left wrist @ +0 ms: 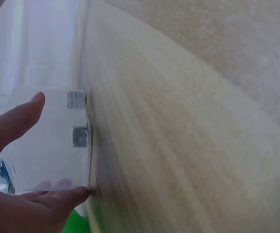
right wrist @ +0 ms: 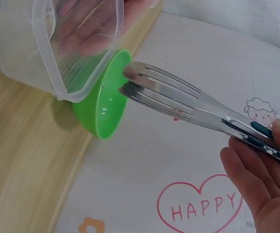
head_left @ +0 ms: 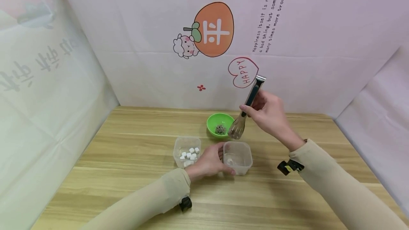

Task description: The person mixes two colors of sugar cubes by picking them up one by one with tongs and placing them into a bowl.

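My right hand (head_left: pixel 270 113) holds metal tongs (right wrist: pixel 174 97) with dark grips, pinched between thumb and fingers. They slant down, their slotted heads near each other; I see nothing plainly held between them. Below the heads, a green bowl (head_left: pixel 213 120) contains a small heap of grey-brown pieces (head_left: pixel 220 129). My left hand (head_left: pixel 209 160) grips the side of a clear plastic container (head_left: pixel 244 159), thumb and fingers spread around it. Two small greyish squares (left wrist: pixel 79 137) show at its side in the left wrist view; I cannot tell what they are.
Left of my left hand, another clear container (head_left: pixel 177 148) holds several white cubes (head_left: pixel 189 155). Everything stands on a wood-grain table (head_left: pixel 127 144). A printed white cloth (head_left: pixel 153 74) hangs behind the table's far edge, with cloth on both sides.
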Demonstrator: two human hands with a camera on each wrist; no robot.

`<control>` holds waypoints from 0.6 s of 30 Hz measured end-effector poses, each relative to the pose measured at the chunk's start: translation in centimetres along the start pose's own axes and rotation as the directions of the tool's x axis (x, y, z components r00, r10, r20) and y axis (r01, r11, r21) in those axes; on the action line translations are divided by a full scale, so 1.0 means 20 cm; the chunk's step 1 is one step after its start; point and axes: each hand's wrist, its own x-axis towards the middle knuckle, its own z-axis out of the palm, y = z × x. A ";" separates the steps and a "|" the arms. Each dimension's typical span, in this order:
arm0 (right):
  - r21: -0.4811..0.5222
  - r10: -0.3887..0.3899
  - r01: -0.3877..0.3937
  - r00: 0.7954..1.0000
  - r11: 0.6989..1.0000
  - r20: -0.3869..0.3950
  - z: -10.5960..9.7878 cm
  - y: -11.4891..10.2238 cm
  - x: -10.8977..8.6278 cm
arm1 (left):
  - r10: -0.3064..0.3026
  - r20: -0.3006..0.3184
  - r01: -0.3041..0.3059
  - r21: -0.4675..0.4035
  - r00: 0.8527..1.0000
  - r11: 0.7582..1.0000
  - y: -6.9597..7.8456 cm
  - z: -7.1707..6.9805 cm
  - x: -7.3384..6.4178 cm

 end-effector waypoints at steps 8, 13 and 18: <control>0.032 -0.014 0.016 0.999 0.999 -0.051 0.12 0.04 0.07 | 0.001 0.010 -0.002 0.007 1.000 1.000 0.00 -0.01 0.00; 0.028 -0.029 0.030 0.998 0.999 -0.061 0.21 0.07 0.11 | 0.004 0.013 -0.004 0.009 1.000 1.000 0.00 -0.01 0.00; 0.019 -0.009 0.010 0.998 1.000 -0.057 0.27 0.09 0.13 | 0.007 0.018 -0.007 0.007 1.000 1.000 -0.01 -0.01 0.00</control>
